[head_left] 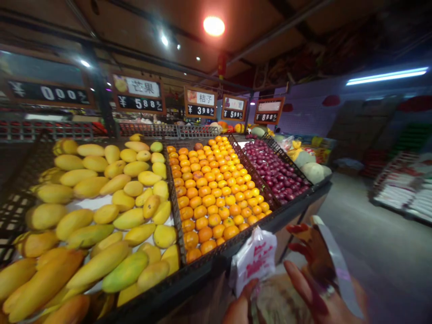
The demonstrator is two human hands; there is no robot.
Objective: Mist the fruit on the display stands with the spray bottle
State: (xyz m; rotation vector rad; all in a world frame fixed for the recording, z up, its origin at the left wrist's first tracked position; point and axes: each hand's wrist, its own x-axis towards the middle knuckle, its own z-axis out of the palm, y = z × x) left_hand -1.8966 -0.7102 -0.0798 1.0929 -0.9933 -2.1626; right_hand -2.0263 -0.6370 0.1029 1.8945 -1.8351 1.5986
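White plastic bag [254,261] is hanging pinched in the left hand [240,307] fingers, while the right hand [315,274] is hovering beside it, fingers spread, below the oranges [212,189].

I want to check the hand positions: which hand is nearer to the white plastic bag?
Left. The left hand touches the white plastic bag at its lower edge; the right hand is apart, to the bag's right.

Fruit section of a grocery shop: sloped black display bins hold heaped mangoes [101,211]; oranges [212,189]; dark red fruit [276,171]; melons [312,168] at the far end; hanging price signs [138,93] marked in yen above each bin; stocked shelves [405,189] across the aisle.
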